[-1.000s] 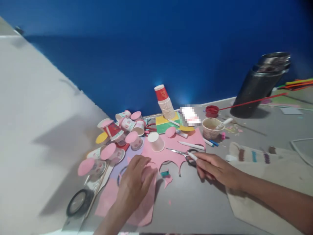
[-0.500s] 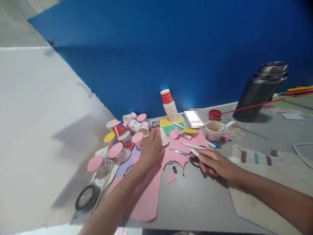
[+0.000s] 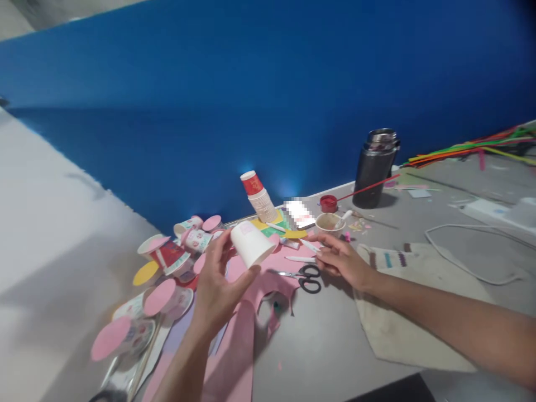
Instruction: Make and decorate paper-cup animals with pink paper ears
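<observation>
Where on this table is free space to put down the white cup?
Bare grey table lies in front of the scissors, between the pink paper and the cloth bag. Left of the cup, the pile of decorated cups is crowded.

Counted on the table: one pair of scissors (image 3: 305, 277), one flask (image 3: 374, 167), one red paint pot (image 3: 329, 203), one bowl (image 3: 329, 222), one cup stack (image 3: 259, 198), and one white cup (image 3: 252, 243) held up. Pink-capped cups in the heap numbered roughly eight; blur prevented an exact count. Two hands were present.
</observation>
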Tool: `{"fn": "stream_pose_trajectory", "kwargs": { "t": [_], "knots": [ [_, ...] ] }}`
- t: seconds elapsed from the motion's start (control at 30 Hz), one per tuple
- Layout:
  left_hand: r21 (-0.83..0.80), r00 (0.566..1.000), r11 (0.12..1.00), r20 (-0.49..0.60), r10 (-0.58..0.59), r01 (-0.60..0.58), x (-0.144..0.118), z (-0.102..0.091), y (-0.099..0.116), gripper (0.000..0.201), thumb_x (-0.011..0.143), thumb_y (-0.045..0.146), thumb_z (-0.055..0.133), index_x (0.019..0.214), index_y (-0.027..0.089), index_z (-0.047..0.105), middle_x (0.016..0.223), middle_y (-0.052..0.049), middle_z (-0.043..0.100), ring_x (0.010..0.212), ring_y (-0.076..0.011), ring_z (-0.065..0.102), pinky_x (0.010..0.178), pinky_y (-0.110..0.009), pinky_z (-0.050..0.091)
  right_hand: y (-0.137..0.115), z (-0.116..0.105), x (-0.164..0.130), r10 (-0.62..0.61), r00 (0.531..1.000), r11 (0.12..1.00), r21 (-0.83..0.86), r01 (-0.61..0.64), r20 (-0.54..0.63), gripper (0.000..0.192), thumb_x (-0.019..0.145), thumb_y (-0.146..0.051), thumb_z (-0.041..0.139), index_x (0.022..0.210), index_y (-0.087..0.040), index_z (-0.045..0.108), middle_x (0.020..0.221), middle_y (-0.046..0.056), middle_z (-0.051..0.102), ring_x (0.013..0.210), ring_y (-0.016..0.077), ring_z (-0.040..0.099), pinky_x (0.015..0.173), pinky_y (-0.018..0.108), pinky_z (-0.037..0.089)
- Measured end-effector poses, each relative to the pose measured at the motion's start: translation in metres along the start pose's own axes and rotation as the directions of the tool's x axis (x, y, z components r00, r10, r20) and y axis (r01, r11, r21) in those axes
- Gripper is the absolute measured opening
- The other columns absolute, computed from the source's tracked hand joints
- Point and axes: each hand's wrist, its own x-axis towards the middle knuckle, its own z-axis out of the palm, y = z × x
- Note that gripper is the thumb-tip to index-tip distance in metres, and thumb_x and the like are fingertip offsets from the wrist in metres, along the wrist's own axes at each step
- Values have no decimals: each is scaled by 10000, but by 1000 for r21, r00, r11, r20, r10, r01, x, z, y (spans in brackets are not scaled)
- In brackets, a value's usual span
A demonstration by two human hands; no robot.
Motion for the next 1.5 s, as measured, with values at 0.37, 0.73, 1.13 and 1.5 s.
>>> {"fn": "stream_pose_trajectory", "kwargs": {
  "t": [0.37,0.73,1.13,1.5],
  "knots": [
    [-349,995,933,-20,-96,83,-2,35,-37,817,735,434,883,1433,218,517,1496,-169,575,1394,-367,566,1135,-507,506,-41,58,24,-268,958,961,101,258,100,395,881,-420,701,1212,-215,629,629,-44,660,474,89,435,469,239,317],
    [-395,969,910,-146,-198,127,-5,46,-59,796,721,378,881,1405,226,503,1476,-173,569,1351,-344,590,1126,-519,495,-7,95,53,-223,975,958,183,223,-21,329,853,-470,669,1066,-235,581,563,-83,597,428,85,387,438,238,286],
    [-582,975,792,2,-223,183,-1,39,-43,776,685,336,857,1363,239,491,1469,-160,562,1348,-350,599,1084,-461,516,-66,87,34,-234,966,966,141,218,110,411,777,-324,769,1159,-232,649,615,-52,676,445,81,427,440,222,265],
    [-420,997,907,-34,-66,45,-16,48,-60,741,706,101,720,1376,270,454,1469,-119,533,1403,-299,526,1187,-486,413,-25,37,9,-239,945,959,-97,265,222,543,867,-314,769,1392,-307,628,1172,84,717,856,175,631,628,279,533]
  ]
}}
